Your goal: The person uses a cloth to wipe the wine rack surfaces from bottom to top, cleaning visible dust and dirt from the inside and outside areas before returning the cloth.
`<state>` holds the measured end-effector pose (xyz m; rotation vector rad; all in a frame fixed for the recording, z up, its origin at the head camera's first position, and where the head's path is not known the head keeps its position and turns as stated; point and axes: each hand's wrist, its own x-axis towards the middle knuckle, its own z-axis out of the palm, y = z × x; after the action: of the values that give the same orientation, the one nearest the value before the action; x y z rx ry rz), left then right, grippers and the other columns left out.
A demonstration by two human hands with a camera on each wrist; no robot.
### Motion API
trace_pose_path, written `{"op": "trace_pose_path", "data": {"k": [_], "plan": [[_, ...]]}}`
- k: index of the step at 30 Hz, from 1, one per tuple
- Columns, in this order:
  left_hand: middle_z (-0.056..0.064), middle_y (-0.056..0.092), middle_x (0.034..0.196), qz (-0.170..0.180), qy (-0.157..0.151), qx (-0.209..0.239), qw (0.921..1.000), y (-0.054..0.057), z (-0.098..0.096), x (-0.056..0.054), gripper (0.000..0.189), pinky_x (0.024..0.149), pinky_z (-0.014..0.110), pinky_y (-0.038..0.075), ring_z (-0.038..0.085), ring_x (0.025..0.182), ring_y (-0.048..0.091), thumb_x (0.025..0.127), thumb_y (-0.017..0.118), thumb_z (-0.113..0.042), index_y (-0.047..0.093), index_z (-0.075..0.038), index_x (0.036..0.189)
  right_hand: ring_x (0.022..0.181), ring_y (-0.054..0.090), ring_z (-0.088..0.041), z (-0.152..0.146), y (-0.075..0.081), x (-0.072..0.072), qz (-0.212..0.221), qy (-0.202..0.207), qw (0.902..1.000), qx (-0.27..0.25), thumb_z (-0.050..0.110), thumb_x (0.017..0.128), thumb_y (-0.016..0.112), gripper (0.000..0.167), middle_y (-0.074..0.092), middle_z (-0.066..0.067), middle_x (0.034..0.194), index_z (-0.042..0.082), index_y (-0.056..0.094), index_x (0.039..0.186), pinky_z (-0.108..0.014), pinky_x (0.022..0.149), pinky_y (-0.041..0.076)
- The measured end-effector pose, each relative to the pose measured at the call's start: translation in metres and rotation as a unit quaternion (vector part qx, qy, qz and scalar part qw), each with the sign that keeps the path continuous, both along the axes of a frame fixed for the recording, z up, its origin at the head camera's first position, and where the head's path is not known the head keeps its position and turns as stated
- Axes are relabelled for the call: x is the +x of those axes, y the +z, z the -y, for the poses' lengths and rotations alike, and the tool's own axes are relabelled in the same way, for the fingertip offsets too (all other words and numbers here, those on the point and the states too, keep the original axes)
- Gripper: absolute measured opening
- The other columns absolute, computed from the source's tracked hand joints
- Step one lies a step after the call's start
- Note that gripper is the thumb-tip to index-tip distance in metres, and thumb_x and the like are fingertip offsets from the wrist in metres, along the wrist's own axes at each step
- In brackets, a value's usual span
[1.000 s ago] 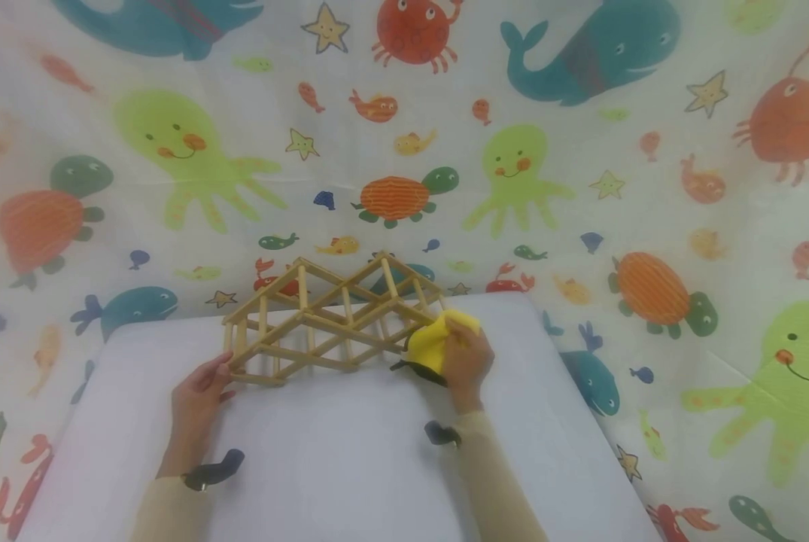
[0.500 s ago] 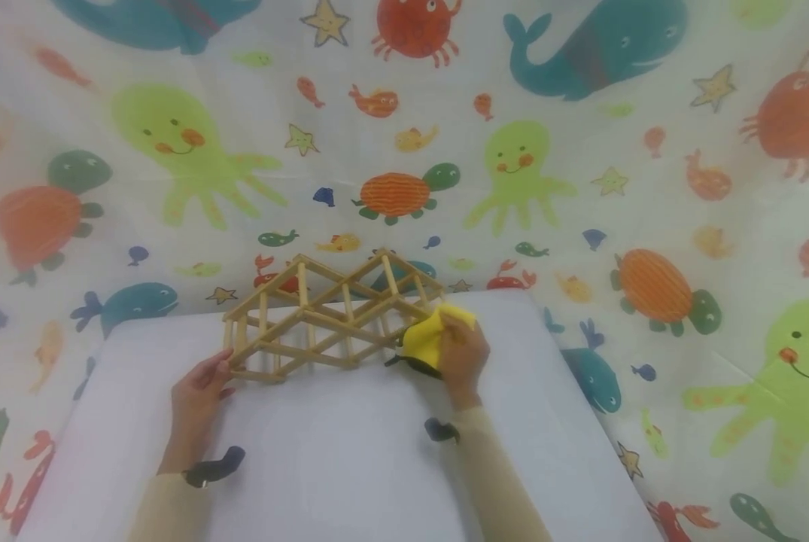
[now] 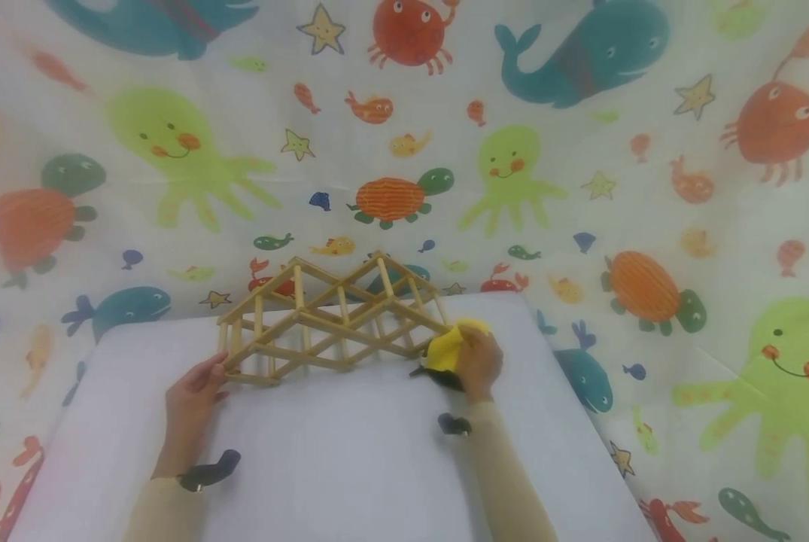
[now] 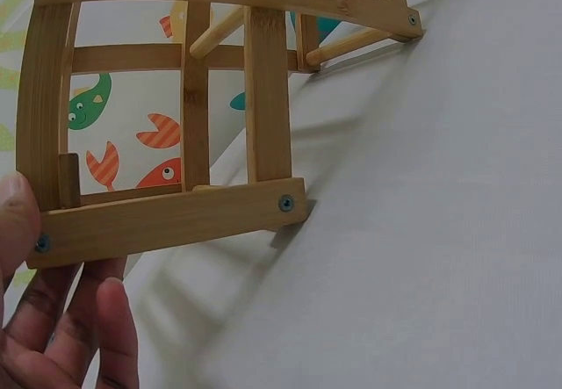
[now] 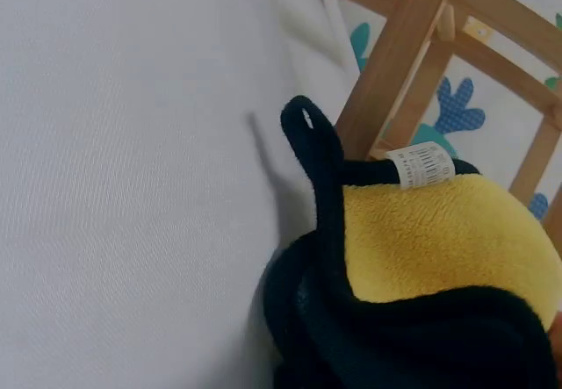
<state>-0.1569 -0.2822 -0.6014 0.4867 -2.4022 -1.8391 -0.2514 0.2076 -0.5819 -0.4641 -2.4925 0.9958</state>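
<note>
2 beige sleeves: nearest, reaching up the table, with a dark curved device at the left wrist and another at the right.
Left hand: pinches the lower left corner of the wood, thumb to 1 side, fingertips below; well apart from the other hand.
Right hand: grips the cloth at the wood's right end.
Yellow plush cloth with dark trim: bunched, a dark hanging loop and a white printed label showing; it covers part of the right end, though whether it wraps a bar I cannot tell.
Light-brown wooden lattice frame: between the hands, 2 peaks up, over the table's far part.
Wiping: seems under way at the right end; which bars are done, nothing shows. Likely left: any unwiped bars, then releasing frame and cloth.
White table: beneath it all.
White sea-animal backdrop: farthest, behind the frame.
</note>
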Motion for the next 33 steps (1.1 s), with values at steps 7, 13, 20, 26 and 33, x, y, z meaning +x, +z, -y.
{"op": "trace_pose_path", "data": {"k": [7, 13, 20, 26, 33], "plan": [[0.008, 0.054, 0.162, 0.011, 0.004, -0.005, 0.9999, 0.000, -0.001, 0.000, 0.061, 0.087, 0.009, 0.056, -0.014, 0.113, 0.056, 0.106, 0.055, -0.055, 0.051, -0.026, 0.159, 0.109, 0.072, -0.035, -0.004, 0.000, 0.002, 0.015, -0.008, 0.9997, 0.020, 0.004, 0.096, 0.065, 0.033, 0.078, -0.009, 0.123, 0.018, 0.078, 0.123, -0.050, 0.095, 0.059], [0.008, 0.057, 0.160, 0.014, 0.001, -0.011, 0.9998, 0.000, -0.002, -0.001, 0.060, 0.087, 0.010, 0.057, -0.015, 0.113, 0.056, 0.106, 0.054, -0.055, 0.051, -0.026, 0.159, 0.106, 0.072, -0.035, 0.005, 0.012, 0.010, -0.043, -0.011, 0.9990, 0.010, 0.003, 0.095, 0.068, 0.029, 0.080, -0.010, 0.118, 0.016, 0.080, 0.118, -0.049, 0.095, 0.058], [0.006, 0.057, 0.159, -0.002, 0.005, -0.001, 1.0000, 0.003, -0.003, -0.001, 0.058, 0.086, 0.010, 0.057, -0.015, 0.111, 0.059, 0.106, 0.057, -0.051, 0.053, -0.024, 0.158, 0.095, 0.076, -0.033, 0.040, 0.035, 0.019, -0.272, 0.062, 0.9598, -0.035, -0.004, 0.088, 0.075, 0.020, 0.083, -0.011, 0.101, 0.008, 0.084, 0.101, -0.047, 0.090, 0.060], [-0.003, 0.061, 0.155, -0.004, 0.016, 0.027, 0.9995, 0.004, -0.006, -0.001, 0.057, 0.086, 0.009, 0.056, -0.011, 0.112, 0.061, 0.105, 0.061, -0.048, 0.055, -0.023, 0.156, 0.089, 0.075, -0.035, 0.035, 0.009, 0.008, -0.212, 0.024, 0.9764, 0.034, 0.000, 0.091, 0.073, 0.019, 0.082, -0.012, 0.102, 0.010, 0.084, 0.105, -0.049, 0.080, 0.062], [0.004, 0.057, 0.160, 0.001, 0.015, 0.016, 0.9998, 0.004, -0.005, 0.000, 0.059, 0.085, 0.008, 0.056, -0.013, 0.112, 0.059, 0.106, 0.059, -0.050, 0.053, -0.024, 0.157, 0.101, 0.073, -0.040, 0.007, -0.024, 0.015, -0.115, -0.025, 0.9922, 0.039, 0.002, 0.093, 0.066, 0.026, 0.080, -0.015, 0.113, 0.010, 0.081, 0.114, -0.054, 0.088, 0.059]]}}
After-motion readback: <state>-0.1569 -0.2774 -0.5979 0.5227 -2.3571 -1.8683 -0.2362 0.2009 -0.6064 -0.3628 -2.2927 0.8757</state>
